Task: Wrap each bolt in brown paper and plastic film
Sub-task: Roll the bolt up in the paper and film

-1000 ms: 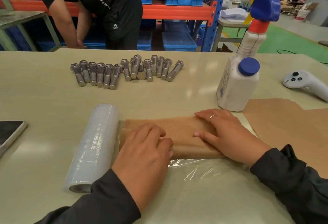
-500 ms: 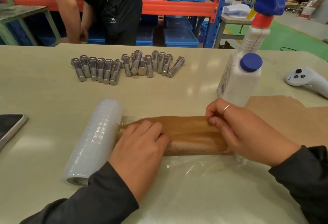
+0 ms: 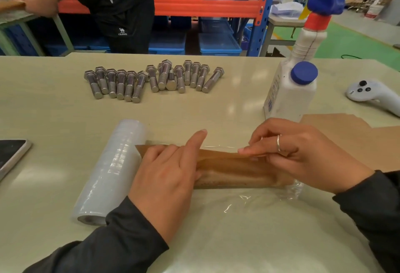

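Note:
A brown paper roll [image 3: 236,172] lies crosswise on a sheet of clear plastic film [image 3: 249,205] in front of me; the bolt inside is hidden. My left hand [image 3: 166,177] grips the roll's left end, index finger raised. My right hand [image 3: 303,156] pinches the film's far edge and holds it over the roll's right end. The film roll [image 3: 110,171] lies just left of the package. Several bare steel bolts [image 3: 151,80] lie in a row farther back.
A white spray bottle with a blue cap [image 3: 294,86] stands at the right, brown paper sheets [image 3: 346,134] beside it. A white controller [image 3: 372,95] lies far right, a phone [image 3: 10,153] at the left edge. A person in black [image 3: 116,2] bends behind the table.
My right hand went from lying flat on the paper roll to pinching the film's far edge and lifting it over the roll. My left index finger has lifted.

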Available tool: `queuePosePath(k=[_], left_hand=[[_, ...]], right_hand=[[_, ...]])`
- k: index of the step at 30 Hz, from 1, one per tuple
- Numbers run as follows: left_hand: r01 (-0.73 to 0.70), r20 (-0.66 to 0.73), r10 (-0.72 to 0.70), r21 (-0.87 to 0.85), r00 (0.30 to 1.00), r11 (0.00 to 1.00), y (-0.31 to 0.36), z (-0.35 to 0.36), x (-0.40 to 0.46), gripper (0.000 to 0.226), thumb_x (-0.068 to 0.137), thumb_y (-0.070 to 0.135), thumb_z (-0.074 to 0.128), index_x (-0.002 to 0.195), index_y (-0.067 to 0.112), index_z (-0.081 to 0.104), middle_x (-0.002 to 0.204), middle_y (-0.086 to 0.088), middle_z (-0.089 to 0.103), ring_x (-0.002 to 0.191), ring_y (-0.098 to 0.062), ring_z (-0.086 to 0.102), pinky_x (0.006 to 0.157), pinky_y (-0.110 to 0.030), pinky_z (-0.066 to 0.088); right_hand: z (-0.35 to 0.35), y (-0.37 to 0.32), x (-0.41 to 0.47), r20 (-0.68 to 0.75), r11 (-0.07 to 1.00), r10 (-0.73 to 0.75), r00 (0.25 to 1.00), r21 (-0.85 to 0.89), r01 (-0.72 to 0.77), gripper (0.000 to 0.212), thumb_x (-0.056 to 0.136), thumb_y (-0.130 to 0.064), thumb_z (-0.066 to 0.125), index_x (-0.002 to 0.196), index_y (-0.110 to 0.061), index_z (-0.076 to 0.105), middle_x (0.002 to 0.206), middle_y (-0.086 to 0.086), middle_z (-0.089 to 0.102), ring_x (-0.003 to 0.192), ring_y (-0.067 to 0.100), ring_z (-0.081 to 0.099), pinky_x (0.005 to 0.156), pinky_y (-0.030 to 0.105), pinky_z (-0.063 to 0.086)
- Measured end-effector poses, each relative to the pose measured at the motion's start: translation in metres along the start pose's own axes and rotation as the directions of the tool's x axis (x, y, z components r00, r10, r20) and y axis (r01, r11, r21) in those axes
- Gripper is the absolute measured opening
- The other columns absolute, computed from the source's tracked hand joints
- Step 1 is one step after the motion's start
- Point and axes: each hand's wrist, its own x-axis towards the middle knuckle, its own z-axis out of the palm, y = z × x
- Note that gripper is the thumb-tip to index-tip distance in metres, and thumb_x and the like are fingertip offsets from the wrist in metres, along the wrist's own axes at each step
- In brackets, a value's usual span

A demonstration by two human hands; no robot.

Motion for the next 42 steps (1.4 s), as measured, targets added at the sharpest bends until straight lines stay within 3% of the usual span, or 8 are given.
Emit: queuePosePath(k=[9,14,22,26,29,32,35,42], left_hand=[[0.005,-0.158,0.027,0.199,0.987,0.980,0.004,-0.003,0.000,0.011,0.054,0.005,0.065,0.060,0.014,0.063,0.074,-0.007,0.055,0.080,-0.022,0.039,0.073,-0.032,0.025],[-0.150,-0.042,0.155,0.101,0.987,0.984,-0.003,-0.003,0.001,0.017,0.061,-0.002,0.049,0.062,0.011,0.060,0.073,-0.002,0.065,0.063,-0.022,0.062,0.066,-0.028,0.038],[-0.211,0.065,0.204,0.128,0.977,0.969,0.000,-0.009,0.006,0.022,0.061,0.001,0.038,0.054,0.014,0.054,0.051,0.001,0.049,0.042,-0.019,0.046,0.042,-0.018,0.034],[-0.264,0.122,0.247,0.148,0.961,0.953,-0.002,-0.008,0.004,0.021,0.050,-0.008,0.067,0.056,0.010,0.058,0.054,-0.003,0.054,0.042,-0.022,0.052,0.038,-0.020,0.040],[-0.254,0.158,0.236,0.104,0.959,0.962,-0.002,-0.011,0.000,0.013,0.069,0.022,0.064,0.063,0.010,0.065,0.065,-0.004,0.066,0.054,-0.022,0.065,0.037,-0.025,0.048],[-0.210,0.150,0.197,0.073,0.969,0.975,0.001,-0.012,0.001,0.040,0.077,0.041,0.043,0.061,0.013,0.066,0.065,0.000,0.067,0.058,-0.018,0.067,0.037,-0.024,0.048],[-0.167,0.102,0.154,0.144,0.983,0.975,0.002,-0.009,0.006,0.044,0.082,0.040,0.040,0.052,0.016,0.062,0.053,0.003,0.058,0.046,-0.017,0.059,0.036,-0.017,0.038],[-0.178,0.134,0.159,0.144,0.978,0.973,-0.001,0.000,0.015,0.034,0.053,0.045,0.084,0.066,0.017,0.071,0.064,0.001,0.063,0.049,-0.018,0.059,0.040,-0.020,0.041]], right_hand=[[-0.004,0.001,-0.003,0.208,0.999,-0.036,0.978,0.033,0.030,0.015,0.077,-0.038,0.070,0.091,-0.037,0.075,0.132,-0.016,0.048,0.121,0.000,0.037,0.102,0.016,0.031],[-0.009,0.003,-0.005,0.367,0.952,0.176,0.913,0.173,-0.253,0.039,0.061,-0.070,0.055,0.095,-0.055,0.067,0.124,-0.038,0.043,0.117,-0.015,0.039,0.094,0.005,0.033],[0.010,0.030,0.008,-0.009,0.920,0.387,0.922,-0.060,-0.387,0.018,0.084,-0.004,0.065,0.093,-0.016,0.075,0.092,-0.005,0.066,0.081,0.006,0.056,0.077,0.001,0.035],[0.021,0.035,0.016,0.035,0.903,0.373,0.927,-0.246,-0.353,0.022,0.089,-0.010,0.060,0.106,-0.017,0.071,0.112,0.001,0.065,0.106,0.017,0.052,0.092,0.015,0.032],[0.012,0.027,0.012,-0.088,0.929,0.296,0.951,-0.205,-0.308,0.022,0.087,-0.019,0.063,0.107,-0.024,0.070,0.114,-0.002,0.060,0.107,0.014,0.047,0.088,0.009,0.027],[0.007,0.000,0.007,0.078,0.971,0.195,0.978,0.122,-0.203,0.027,0.078,-0.047,0.061,0.100,-0.037,0.070,0.100,-0.015,0.063,0.091,0.004,0.055,0.080,0.009,0.039],[0.023,-0.013,0.005,0.297,0.991,0.133,0.946,-0.023,-0.132,0.042,0.076,-0.052,0.065,0.116,-0.039,0.063,0.101,-0.020,0.057,0.092,-0.003,0.048,0.084,0.014,0.039],[0.030,-0.011,0.006,0.319,0.983,0.176,0.931,-0.107,-0.149,0.052,0.078,-0.047,0.066,0.127,-0.043,0.051,0.102,-0.019,0.051,0.088,-0.007,0.035,0.077,0.005,0.030]])
